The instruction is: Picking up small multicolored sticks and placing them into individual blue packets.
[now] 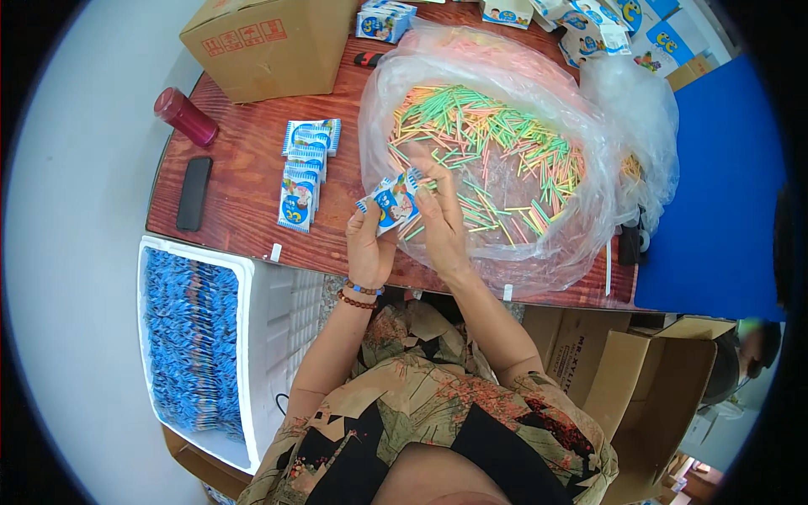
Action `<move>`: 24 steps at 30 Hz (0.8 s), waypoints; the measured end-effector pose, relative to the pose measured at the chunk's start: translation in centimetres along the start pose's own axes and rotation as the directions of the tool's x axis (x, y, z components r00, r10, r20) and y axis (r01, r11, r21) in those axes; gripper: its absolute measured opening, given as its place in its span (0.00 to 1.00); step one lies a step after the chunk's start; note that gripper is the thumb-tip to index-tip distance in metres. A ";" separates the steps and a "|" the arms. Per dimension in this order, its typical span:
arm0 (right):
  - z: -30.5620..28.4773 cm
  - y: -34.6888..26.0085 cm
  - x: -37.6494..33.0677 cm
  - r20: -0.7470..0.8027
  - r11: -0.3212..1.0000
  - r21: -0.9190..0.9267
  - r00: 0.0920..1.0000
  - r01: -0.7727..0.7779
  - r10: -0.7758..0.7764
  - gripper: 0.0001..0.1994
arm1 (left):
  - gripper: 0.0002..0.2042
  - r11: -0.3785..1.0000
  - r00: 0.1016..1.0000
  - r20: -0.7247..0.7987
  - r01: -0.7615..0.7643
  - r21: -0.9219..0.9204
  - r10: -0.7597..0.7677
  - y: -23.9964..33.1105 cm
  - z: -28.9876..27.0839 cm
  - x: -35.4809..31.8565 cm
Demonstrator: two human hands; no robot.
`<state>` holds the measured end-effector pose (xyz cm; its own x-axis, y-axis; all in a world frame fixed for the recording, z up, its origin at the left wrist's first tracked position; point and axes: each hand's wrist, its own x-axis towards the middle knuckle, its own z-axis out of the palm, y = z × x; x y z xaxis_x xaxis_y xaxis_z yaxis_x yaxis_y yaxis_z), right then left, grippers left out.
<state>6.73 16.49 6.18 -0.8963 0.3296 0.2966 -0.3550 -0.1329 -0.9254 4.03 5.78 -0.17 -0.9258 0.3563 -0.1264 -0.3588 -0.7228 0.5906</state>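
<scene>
Between my two hands is a small blue-and-white packet (394, 204), held over the near left edge of a big clear plastic bag (602, 172). My left hand (369, 248) grips its lower left side, fingers closed. At the packet's right side my right hand (439, 219) is closed on it, thumb in front and fingers partly behind. The opened bag holds many thin pastel sticks (471, 118) in green, yellow, pink and orange. To the left on the table lies an overlapping row of similar packets (301, 181).
A brown carton (278, 50), a dark red tumbler (187, 116) and a black phone (194, 194) stand or lie at the left. Below them, a white foam box (246, 337) is packed with blue packets. An open carton (665, 396) sits at lower right; more packets (385, 21) lie at the back.
</scene>
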 end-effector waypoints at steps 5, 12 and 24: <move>-0.8 -1.1 1.4 0.356 0.935 -0.324 0.934 0.145 -0.022 0.28 | 0.16 0.968 0.999 0.012 0.044 -0.248 -0.042 0.7 -0.7 0.7; 0.5 -0.7 1.9 0.301 0.802 -0.576 0.953 0.159 0.027 0.22 | 0.16 0.936 0.991 0.130 0.047 -0.350 -0.001 1.5 -1.9 1.3; 5.0 0.5 1.9 0.328 0.811 -0.574 0.939 0.109 0.105 0.09 | 0.10 0.923 0.953 -0.139 -0.296 -0.245 0.269 5.3 -5.7 -1.5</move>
<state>3.53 12.34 7.46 -0.9659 -0.0108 0.2585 -0.2337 0.4649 -0.8539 2.78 -1.98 -1.36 -0.9954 0.0630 -0.0725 -0.0863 -0.9177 0.3878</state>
